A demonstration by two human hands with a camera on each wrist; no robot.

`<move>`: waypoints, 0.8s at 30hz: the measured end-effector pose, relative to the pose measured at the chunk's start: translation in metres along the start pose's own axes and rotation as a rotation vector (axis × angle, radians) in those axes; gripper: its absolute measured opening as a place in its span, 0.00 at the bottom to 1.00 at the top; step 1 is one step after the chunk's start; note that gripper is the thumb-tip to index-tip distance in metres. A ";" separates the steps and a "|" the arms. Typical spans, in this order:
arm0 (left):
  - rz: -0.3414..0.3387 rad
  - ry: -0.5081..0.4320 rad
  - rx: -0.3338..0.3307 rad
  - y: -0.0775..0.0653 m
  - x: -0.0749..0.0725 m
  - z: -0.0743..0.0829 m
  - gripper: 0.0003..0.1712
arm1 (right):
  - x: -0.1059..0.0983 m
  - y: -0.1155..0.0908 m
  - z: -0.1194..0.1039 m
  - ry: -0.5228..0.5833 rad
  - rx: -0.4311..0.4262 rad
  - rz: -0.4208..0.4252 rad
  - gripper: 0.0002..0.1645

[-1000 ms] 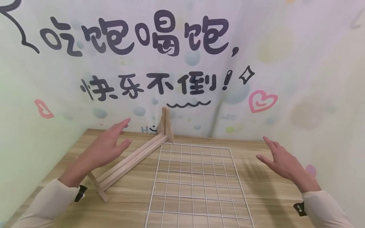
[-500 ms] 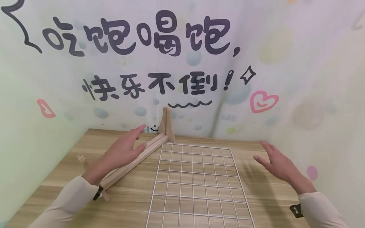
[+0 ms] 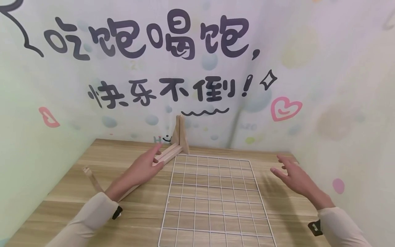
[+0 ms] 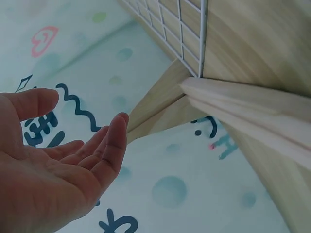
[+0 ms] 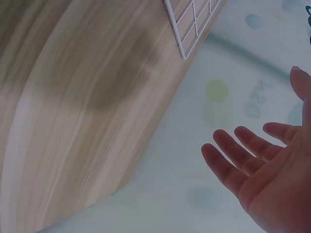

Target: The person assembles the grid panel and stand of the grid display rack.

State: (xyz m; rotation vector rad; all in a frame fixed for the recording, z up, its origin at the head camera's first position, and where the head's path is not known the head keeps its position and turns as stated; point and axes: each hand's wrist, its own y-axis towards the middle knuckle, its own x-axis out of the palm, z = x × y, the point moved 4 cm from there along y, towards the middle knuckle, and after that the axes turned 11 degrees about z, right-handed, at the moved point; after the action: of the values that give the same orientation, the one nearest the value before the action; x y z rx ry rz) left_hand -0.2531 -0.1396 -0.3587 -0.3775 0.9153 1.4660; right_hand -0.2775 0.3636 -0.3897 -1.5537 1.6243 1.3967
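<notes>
A: Where are the hands?
B: Well apart. The left hand (image 3: 139, 171) is in front of the wooden stand (image 3: 172, 153), hiding much of its bar from the head view; the left wrist view shows a gap between hand and bar. Its fingers are loosely bent, thumb held away. The right hand (image 3: 296, 176) is in the air right of the wire grid (image 3: 210, 213), fingers spread and relaxed.

A: What has changed?
B: A second ago the left hand was further left, with most of the bar in sight; it has moved right and lower. The right hand has drifted slightly inward. Stand and grid lie as before.

A: And where do those lie?
B: On the wood-grain table (image 3: 139, 226). The stand runs diagonally, its far end piece upright near the wall (image 3: 324, 75); the flat grid's far left corner is just beside it.
</notes>
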 end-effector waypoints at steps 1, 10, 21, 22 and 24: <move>-0.008 -0.006 -0.008 0.000 0.003 -0.001 0.38 | 0.001 0.000 0.000 0.004 0.005 -0.002 0.46; -0.074 -0.138 -0.128 0.001 0.021 -0.014 0.33 | 0.008 -0.001 0.000 0.059 0.044 -0.032 0.45; -0.104 -0.229 -0.214 0.001 0.043 -0.030 0.32 | 0.023 -0.007 0.001 0.148 0.097 -0.087 0.40; -0.107 -0.243 -0.219 0.002 0.045 -0.031 0.32 | 0.024 -0.008 0.001 0.156 0.107 -0.094 0.39; -0.107 -0.251 -0.243 0.001 0.048 -0.034 0.32 | 0.026 -0.009 0.001 0.164 0.125 -0.112 0.40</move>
State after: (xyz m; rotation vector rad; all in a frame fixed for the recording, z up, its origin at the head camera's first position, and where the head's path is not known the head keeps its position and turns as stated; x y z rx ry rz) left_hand -0.2713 -0.1312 -0.4141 -0.4026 0.5112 1.4905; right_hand -0.2754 0.3545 -0.4159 -1.6949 1.6559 1.1137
